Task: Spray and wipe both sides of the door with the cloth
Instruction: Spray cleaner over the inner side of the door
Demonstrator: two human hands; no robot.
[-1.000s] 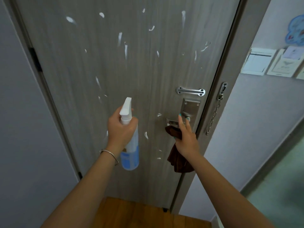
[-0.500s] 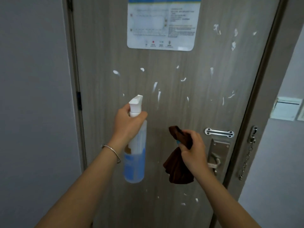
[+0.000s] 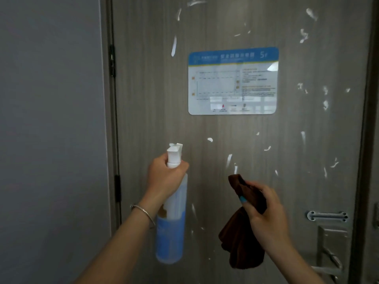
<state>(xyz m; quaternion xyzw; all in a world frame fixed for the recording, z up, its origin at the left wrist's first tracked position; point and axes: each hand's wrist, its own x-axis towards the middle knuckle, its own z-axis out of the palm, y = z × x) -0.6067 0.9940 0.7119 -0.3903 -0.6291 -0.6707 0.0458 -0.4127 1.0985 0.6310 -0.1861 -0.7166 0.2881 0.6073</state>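
Door [image 3: 235, 140] notice [image 3: 233, 80] now lower in view; handle seemingly released.

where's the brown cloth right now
In the head view the brown cloth hangs from the right hand, lower centre, in front of the door, right of the spray bottle.

Dim, flat indoor light, soft overall focus. Glare patch on the sign [image 3: 272, 67] upper right corner. Door frame [image 3: 364, 140] bows from wide-angle distortion.
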